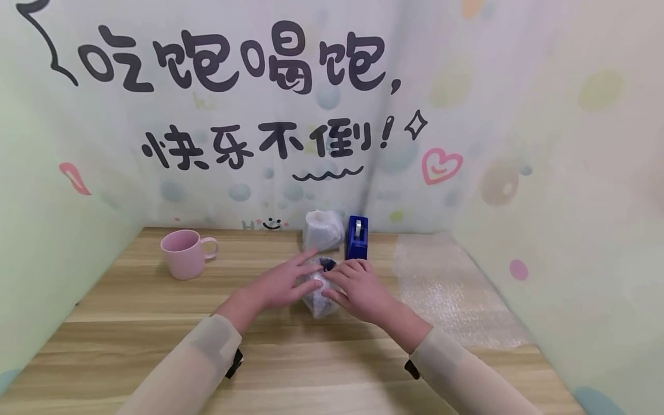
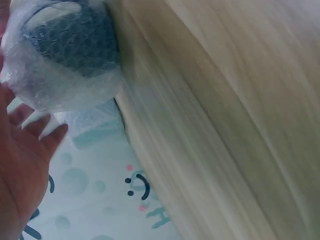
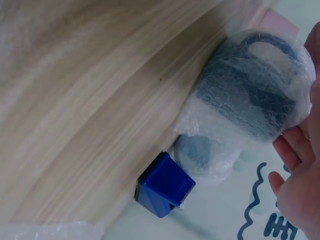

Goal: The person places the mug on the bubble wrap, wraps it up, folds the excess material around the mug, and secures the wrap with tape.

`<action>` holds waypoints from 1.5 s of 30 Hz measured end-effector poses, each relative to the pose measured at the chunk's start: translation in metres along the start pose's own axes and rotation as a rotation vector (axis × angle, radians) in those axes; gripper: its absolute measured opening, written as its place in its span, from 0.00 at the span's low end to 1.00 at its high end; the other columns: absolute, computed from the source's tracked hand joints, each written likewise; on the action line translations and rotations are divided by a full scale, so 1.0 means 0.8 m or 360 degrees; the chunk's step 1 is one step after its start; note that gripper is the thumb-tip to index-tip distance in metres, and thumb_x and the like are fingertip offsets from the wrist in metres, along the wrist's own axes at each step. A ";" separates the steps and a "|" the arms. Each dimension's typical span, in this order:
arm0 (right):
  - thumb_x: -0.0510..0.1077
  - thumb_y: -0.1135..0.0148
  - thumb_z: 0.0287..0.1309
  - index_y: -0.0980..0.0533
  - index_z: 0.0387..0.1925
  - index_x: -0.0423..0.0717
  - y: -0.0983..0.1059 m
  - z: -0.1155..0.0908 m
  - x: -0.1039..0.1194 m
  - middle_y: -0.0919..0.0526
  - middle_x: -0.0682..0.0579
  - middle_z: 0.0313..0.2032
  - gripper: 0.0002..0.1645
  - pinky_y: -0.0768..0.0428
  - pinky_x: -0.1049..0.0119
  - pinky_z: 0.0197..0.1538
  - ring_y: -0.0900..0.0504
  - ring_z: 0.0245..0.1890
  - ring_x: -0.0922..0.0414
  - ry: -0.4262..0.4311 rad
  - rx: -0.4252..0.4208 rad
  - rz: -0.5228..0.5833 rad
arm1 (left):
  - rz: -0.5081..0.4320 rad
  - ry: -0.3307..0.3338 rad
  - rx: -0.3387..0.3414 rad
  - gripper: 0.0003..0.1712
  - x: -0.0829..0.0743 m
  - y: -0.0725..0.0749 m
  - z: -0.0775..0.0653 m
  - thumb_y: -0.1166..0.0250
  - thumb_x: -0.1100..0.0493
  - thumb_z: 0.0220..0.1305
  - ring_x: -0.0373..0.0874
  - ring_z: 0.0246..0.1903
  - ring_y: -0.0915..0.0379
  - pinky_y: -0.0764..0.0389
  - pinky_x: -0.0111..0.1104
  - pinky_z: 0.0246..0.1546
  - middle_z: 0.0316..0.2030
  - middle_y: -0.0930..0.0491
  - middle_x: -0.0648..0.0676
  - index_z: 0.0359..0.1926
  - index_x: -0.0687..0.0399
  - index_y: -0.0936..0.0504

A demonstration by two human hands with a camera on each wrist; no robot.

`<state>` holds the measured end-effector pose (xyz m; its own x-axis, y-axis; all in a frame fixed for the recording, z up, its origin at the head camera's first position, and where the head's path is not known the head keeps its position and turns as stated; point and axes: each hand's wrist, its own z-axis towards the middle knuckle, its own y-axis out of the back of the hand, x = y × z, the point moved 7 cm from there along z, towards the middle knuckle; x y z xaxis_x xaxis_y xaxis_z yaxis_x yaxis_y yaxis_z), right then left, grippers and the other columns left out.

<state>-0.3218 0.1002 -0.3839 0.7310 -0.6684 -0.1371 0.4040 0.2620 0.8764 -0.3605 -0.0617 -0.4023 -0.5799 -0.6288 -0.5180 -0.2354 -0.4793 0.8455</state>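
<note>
Bubble-wrapped mug (image 3: 245,95) between and partly beneath left fingers (image 1: 303,270) and right fingers (image 1: 342,278), all loosely extended.

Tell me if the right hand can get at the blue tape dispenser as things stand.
Probably yes: the blue tape dispenser stands just beyond the right hand, and nothing seems to block the way between them. The hand would likely have to leave the bubble-wrapped mug first.
</note>
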 end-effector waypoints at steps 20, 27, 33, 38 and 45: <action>0.53 0.38 0.80 0.17 0.59 0.46 -0.034 0.005 -0.020 0.29 0.28 0.74 0.19 0.19 0.35 0.70 0.22 0.72 0.30 -0.0553 0.0408 0.0777 | -0.0122 0.0048 -0.0158 0.45 0.010 -0.006 -0.011 0.19 0.36 0.61 0.71 0.75 0.30 0.21 0.63 0.70 0.84 0.42 0.65 0.74 0.47 0.20; 0.50 0.36 0.79 0.16 0.54 0.43 -0.030 0.011 -0.023 0.28 0.27 0.72 0.16 0.18 0.36 0.69 0.20 0.68 0.30 -0.0530 0.0382 0.0795 | -0.0131 0.0118 -0.0050 0.47 0.007 -0.006 -0.009 0.17 0.36 0.60 0.72 0.80 0.39 0.28 0.62 0.77 0.85 0.43 0.67 0.75 0.49 0.20; 0.49 0.37 0.80 0.15 0.53 0.41 -0.030 0.018 -0.027 0.29 0.27 0.72 0.16 0.17 0.37 0.68 0.19 0.67 0.31 -0.0470 0.0408 0.0788 | -0.0110 0.0110 -0.0004 0.39 0.003 0.000 0.010 0.15 0.40 0.57 0.69 0.76 0.33 0.25 0.59 0.75 0.80 0.34 0.69 0.66 0.51 0.12; 0.50 0.36 0.80 0.15 0.53 0.42 -0.027 0.016 -0.030 0.29 0.29 0.73 0.16 0.17 0.39 0.68 0.18 0.65 0.33 -0.0505 0.0428 0.0804 | -0.0038 0.0010 0.0001 0.40 0.001 0.001 0.011 0.16 0.39 0.58 0.66 0.74 0.30 0.21 0.57 0.72 0.79 0.32 0.68 0.67 0.53 0.13; 0.52 0.38 0.81 0.16 0.55 0.43 -0.033 0.010 -0.032 0.31 0.30 0.76 0.17 0.18 0.38 0.69 0.22 0.70 0.33 -0.0493 0.0450 0.0860 | -0.0093 0.0125 0.0017 0.43 0.012 -0.005 0.011 0.16 0.36 0.57 0.62 0.75 0.29 0.21 0.55 0.73 0.80 0.31 0.62 0.69 0.50 0.14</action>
<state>-0.3558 0.1049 -0.4001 0.5814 -0.6746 0.4549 -0.1630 0.4512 0.8774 -0.3717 -0.0604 -0.4091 -0.5022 -0.6462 -0.5746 -0.2753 -0.5104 0.8146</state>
